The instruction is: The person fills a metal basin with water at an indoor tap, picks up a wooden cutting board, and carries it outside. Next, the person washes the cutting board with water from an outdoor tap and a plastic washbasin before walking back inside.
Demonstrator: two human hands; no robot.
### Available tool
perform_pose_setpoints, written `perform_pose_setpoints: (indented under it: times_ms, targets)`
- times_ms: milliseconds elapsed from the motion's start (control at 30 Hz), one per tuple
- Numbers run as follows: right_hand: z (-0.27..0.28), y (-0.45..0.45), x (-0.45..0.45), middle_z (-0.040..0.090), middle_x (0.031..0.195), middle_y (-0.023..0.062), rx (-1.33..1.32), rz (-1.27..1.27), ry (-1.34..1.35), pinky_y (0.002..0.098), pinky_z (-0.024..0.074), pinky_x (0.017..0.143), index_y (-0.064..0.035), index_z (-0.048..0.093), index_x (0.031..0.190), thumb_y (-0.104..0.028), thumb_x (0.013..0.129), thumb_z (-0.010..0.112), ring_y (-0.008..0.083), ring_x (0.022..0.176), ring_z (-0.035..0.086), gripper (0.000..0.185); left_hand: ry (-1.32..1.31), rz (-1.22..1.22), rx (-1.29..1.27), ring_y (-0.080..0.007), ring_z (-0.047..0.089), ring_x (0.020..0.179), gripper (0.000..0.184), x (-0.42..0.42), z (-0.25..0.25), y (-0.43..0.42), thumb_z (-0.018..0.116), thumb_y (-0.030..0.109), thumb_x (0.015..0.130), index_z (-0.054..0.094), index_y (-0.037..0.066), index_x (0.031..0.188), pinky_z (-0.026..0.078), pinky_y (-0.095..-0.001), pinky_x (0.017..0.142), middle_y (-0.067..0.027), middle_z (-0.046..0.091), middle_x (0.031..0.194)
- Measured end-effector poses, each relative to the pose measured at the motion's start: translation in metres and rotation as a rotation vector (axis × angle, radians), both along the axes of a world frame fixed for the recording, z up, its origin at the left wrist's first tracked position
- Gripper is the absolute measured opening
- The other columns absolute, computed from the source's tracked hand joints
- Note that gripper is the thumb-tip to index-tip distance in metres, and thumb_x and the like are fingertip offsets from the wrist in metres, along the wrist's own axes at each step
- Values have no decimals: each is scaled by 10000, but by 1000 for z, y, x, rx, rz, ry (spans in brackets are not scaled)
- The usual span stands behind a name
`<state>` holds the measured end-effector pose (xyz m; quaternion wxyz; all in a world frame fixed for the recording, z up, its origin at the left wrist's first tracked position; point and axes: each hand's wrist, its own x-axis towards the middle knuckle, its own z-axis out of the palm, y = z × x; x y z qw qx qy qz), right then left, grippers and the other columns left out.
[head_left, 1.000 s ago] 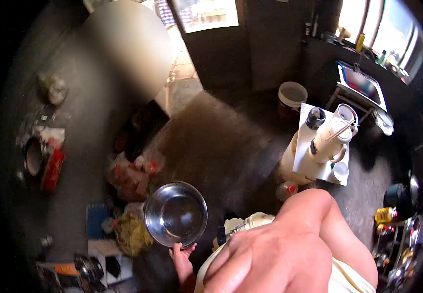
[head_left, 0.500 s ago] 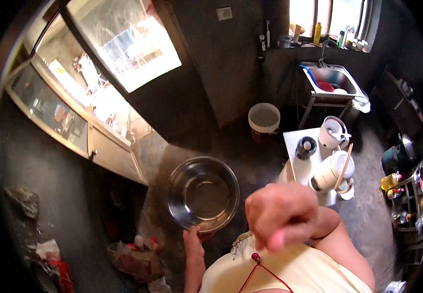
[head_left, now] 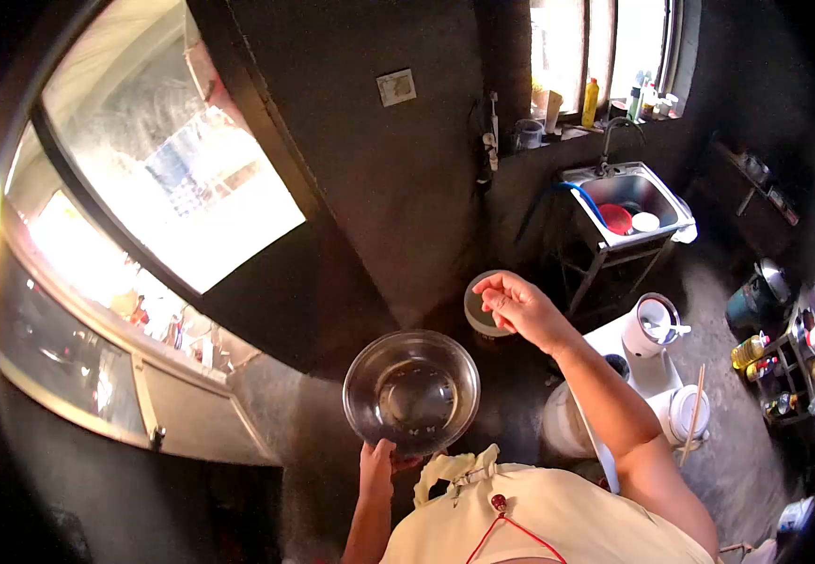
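A wide shiny metal basin hangs in front of my body, and my left hand grips its near rim. Inside the basin there are a few small light specks on the bottom. My right hand is stretched out forward, with its fingers partly bent and nothing seen in them. It appears in front of a pale bucket on the floor, partly hiding it. Just right of my forearm is a white table with a white canister and a lidded cream jug.
A metal sink holds a red bowl below a window sill with bottles. A glazed door stands at the left. A rack with oil bottles is at the right.
The view has swung toward the sink and door. My right hand has moved from near my chest outward over the bucket area. My left hand still holds the basin.
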<state>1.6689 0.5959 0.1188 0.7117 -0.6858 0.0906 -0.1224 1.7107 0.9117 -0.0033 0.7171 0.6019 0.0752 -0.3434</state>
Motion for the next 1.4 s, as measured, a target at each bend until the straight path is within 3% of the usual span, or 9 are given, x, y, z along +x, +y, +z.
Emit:
perform_pose_setpoints:
  times_ms: [367,433,567,700,800,1000,1167,1233,1400]
  targets:
    - [-50,-163,168,544,739,73,-619,-369,253,291,437,587,-21,504,894,-247,837,487,158,636,538,233,-141,-494,-62,-227,608,659,285,225,-25,-184,420,190,841,397,11,1061,546,-336,529,-127,571,856]
    - [-43,-188,190,548,748,107,-940,-513,142,321,441,614,-24,497,884,-224,804,529,227,693,555,218,-105,-540,-35,-229,587,637,348,246,-33,-222,405,71,794,339,45,1135,539,-346,489,-127,521,920]
    - [-16,-241,232,533,870,158,-1282,-659,225,381,436,714,8,444,995,-200,777,549,300,871,531,319,-172,-512,10,-217,601,625,428,263,-33,-290,493,133,766,350,73,1165,523,-317,456,-133,559,905]
    - [-17,-305,272,524,922,184,-1461,-598,409,399,429,753,25,439,1038,-224,778,541,313,931,507,374,-341,-495,68,-219,608,577,468,269,-43,-347,505,107,739,346,94,1180,520,-313,473,-148,587,813]
    - [11,-323,290,542,946,203,-1209,-122,738,405,424,749,17,539,932,-283,787,517,309,891,530,334,-331,-514,70,-223,610,582,481,275,-37,-381,487,118,766,314,100,1215,519,-317,470,-155,587,819]
    - [8,-366,306,568,889,202,-1283,303,864,419,425,689,38,534,913,-296,734,551,321,837,546,380,-515,-513,113,-244,612,612,494,283,-22,-424,490,179,803,279,90,1240,536,-342,472,-164,571,879]
    - [18,-380,304,550,782,143,-1248,346,759,375,403,618,3,492,830,-143,634,625,282,721,531,279,-404,-495,138,-248,612,616,452,286,-20,-444,487,171,797,311,55,1197,535,-346,463,-173,569,859]
    - [18,-386,305,542,789,135,-1222,361,723,374,403,618,-2,477,850,-99,609,639,280,721,525,306,-282,-522,122,-257,546,878,404,288,-19,-448,465,156,801,355,23,1166,527,-333,588,-141,507,1013]
    - [-14,-413,324,548,912,163,-1495,368,625,376,416,677,-19,483,943,-18,624,589,307,868,530,337,-151,-458,-15,-274,556,842,363,290,-41,-459,456,159,810,373,16,1133,546,-375,535,-149,508,1004]
